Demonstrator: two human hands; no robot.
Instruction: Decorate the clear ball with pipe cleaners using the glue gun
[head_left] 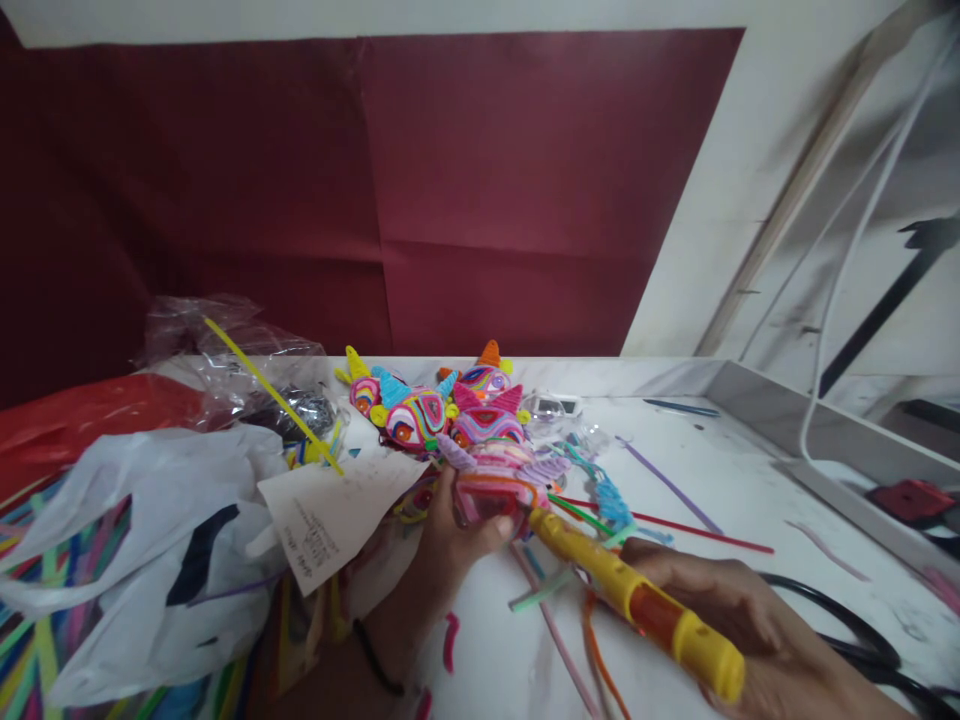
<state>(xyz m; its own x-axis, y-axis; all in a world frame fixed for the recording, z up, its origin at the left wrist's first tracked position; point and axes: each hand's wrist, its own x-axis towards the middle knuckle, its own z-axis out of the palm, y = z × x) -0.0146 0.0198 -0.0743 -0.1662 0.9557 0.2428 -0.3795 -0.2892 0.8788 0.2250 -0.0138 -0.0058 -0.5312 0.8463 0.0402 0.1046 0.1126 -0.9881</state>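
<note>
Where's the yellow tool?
The yellow tool is in the right hand, lower right in the head view, its tip near the pink figure in the left hand.

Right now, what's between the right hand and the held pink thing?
In the head view, the front of the yellow tool and a green strip.

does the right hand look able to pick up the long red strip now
Likely not: the right hand holds the yellow tool, though the long red strip lies close by, one end uncovered.

left fingers [486, 540]: pink piece [495, 484] | right fingers [679, 572]: yellow tool [628, 592]
</note>
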